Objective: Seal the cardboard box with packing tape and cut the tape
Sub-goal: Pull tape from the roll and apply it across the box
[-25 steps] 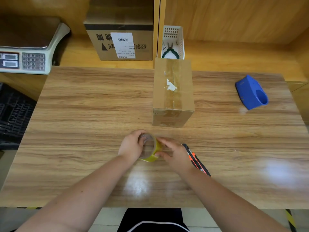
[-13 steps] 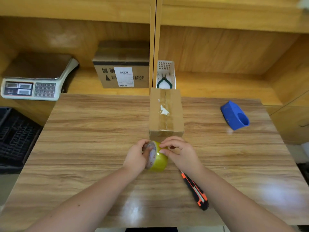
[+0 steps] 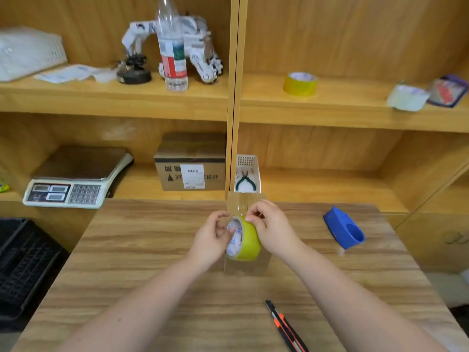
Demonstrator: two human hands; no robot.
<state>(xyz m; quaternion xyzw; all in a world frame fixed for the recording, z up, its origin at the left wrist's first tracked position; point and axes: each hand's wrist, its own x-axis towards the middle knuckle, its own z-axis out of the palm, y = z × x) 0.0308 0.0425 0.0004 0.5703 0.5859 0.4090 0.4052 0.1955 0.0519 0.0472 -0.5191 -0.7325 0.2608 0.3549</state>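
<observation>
A yellow roll of packing tape (image 3: pixel 247 241) is held up in front of the cardboard box (image 3: pixel 244 266), hiding most of the box. My left hand (image 3: pixel 212 240) grips the roll's left side with fingers at its core. My right hand (image 3: pixel 270 227) holds the right side, its fingertips pinching at the top edge of the roll. The box stands on the wooden table (image 3: pixel 142 275), and only its far top edge and near front face show. An orange and black utility knife (image 3: pixel 285 326) lies on the table near my right forearm.
A blue tape dispenser (image 3: pixel 344 228) lies at the table's right. On the shelf behind stand a scale (image 3: pixel 73 179), a labelled carton (image 3: pixel 190 165) and a white basket with pliers (image 3: pixel 247 175). A spare yellow roll (image 3: pixel 300 83) and a bottle (image 3: pixel 172 47) are higher up.
Both hands have lifted the tape roll from the table and carried it up in front of the box. My view has tilted upward, showing the upper shelf.
</observation>
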